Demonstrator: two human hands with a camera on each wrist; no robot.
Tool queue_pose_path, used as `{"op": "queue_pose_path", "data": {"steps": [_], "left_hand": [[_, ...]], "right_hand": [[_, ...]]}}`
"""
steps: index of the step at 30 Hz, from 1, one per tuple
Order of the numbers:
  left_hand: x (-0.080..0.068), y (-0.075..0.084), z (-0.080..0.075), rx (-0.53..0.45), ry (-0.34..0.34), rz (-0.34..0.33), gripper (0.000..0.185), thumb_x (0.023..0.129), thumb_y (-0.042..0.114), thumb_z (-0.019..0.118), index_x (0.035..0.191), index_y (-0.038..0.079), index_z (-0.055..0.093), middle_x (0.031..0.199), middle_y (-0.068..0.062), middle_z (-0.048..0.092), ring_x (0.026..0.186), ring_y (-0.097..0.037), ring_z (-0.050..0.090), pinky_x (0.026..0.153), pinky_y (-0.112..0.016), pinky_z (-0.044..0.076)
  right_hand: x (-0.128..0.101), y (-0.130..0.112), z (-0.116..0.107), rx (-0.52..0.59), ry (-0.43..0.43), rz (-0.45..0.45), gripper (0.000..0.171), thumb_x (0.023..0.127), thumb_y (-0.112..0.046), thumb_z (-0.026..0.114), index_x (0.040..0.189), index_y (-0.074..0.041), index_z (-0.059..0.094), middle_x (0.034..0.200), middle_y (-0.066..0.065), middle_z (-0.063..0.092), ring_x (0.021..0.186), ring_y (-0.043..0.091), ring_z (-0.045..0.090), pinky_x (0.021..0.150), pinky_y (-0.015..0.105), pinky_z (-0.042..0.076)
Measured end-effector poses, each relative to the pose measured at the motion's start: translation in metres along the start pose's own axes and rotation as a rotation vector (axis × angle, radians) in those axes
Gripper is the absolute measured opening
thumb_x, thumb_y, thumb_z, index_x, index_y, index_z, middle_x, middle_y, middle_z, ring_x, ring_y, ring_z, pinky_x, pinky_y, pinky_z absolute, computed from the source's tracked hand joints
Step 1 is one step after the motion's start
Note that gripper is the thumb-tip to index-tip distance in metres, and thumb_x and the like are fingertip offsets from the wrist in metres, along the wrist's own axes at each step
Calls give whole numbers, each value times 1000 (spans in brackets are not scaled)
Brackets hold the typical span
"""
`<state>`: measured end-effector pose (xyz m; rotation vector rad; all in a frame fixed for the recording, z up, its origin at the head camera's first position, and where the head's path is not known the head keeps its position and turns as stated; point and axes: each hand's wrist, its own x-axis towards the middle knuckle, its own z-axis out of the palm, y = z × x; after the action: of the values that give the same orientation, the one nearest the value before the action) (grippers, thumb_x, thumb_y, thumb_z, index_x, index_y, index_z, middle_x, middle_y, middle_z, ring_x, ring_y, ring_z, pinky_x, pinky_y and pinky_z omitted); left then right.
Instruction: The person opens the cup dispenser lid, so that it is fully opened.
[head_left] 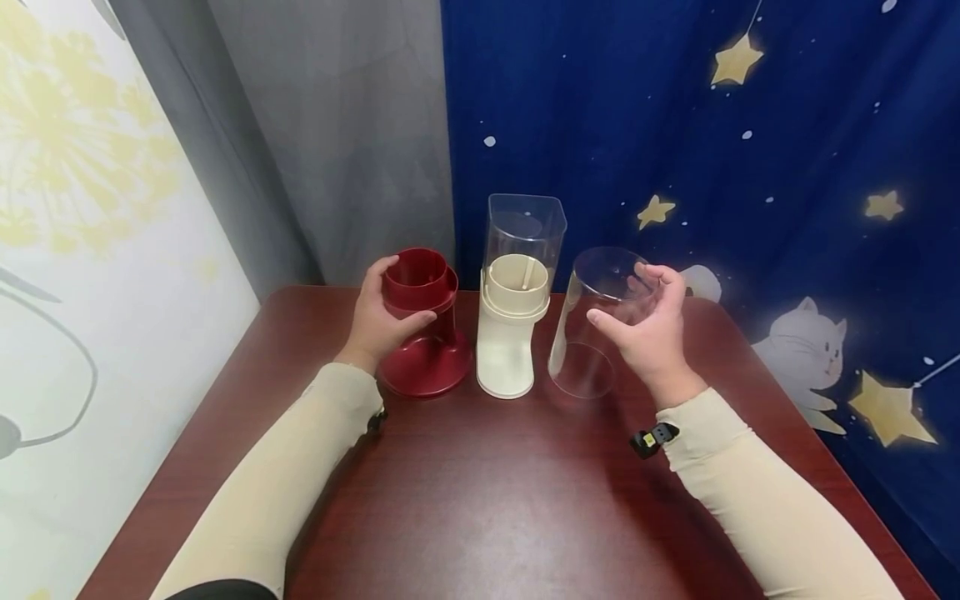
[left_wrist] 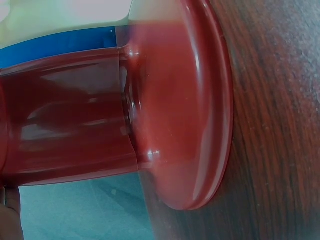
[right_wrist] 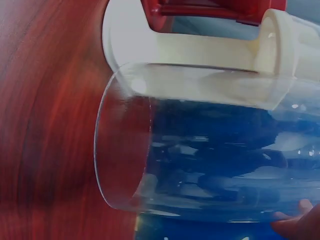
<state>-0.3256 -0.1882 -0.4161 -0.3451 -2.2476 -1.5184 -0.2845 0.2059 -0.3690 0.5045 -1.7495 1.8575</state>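
Red stand (head_left: pixel 426 371), gripped by left hand (head_left: pixel 375 323), and clear cylinder (head_left: pixel 583 333), gripped by right hand (head_left: pixel 656 330), have upright long axes.

Upright cream plastic stand w/ round ring top (head_left: pixel 506 354) on dark red-brown wood-look table (head_left: pixel 487 500). Just L of cream stand: glossy dark red plastic stand w/ round holder & wide base (head_left: pixel 442 329); L hand (head_left: pixel 375 325) grips its upper part. Just R of cream stand: clear cylindrical tube (head_left: pixel 581 333), slightly tilted; R hand (head_left: pixel 654 333) holds upper end, can't tell if bottom touches table. Clear square-section container w/ rounded corners (head_left: pixel 525 229) behind cream stand's ring. Further back: plain grey curtain (head_left: pixel 352 125) behind-L of cream stand, dark blue curtain w/ yellow stars (head_left: pixel 600 125) behind-R.
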Motion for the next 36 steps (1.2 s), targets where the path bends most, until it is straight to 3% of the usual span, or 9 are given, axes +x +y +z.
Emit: {"op": "queue_pose_path", "data": {"steps": [7,13,20,26,31,36], "left_hand": [[-1,1,-1,-5,-4,-3,96,79,28,94,156,33,38,156,1,47,140,-24,47,101,-55,58],[-1,2,-1,-2,-5,-6,96,79,28,94,156,34,38,157,1,46,140,-24,47,101,-55,58],[-1,0,-1,7,-6,-9,96,79,28,94,157,33,37,158,0,46,140,-25,47,102,-55,57],[-2,-1,0,5,-9,-13,96,80,28,94,157,35,36,158,1,46,140,-25,47,102,-55,58],[-2,0,-1,1,-8,-9,96,80,28,93,157,34,36,158,1,46,140,-26,47,102,-56,58],[-2,0,-1,-3,-13,-14,96,80,29,93,157,34,36,158,1,46,140,-25,47,101,-56,58]], "right_hand": [[-2,14,1,-73,25,7,88,71,22,83,139,-5,34,139,3,45,123,24,58,85,21,62],[0,23,2,-103,41,32,89,73,20,84,142,0,31,139,1,43,130,21,53,88,22,61],[3,33,1,-132,51,75,94,75,16,85,147,2,26,144,11,42,114,23,62,90,22,60],[3,38,-3,-241,65,110,92,77,5,89,148,-3,30,146,10,43,122,17,58,105,22,53],[3,38,-2,-255,66,116,88,79,1,90,146,-7,33,145,9,44,133,21,54,112,31,50],[4,40,-2,-275,58,124,89,78,0,90,146,-5,32,150,11,42,145,22,47,118,32,44]]}}
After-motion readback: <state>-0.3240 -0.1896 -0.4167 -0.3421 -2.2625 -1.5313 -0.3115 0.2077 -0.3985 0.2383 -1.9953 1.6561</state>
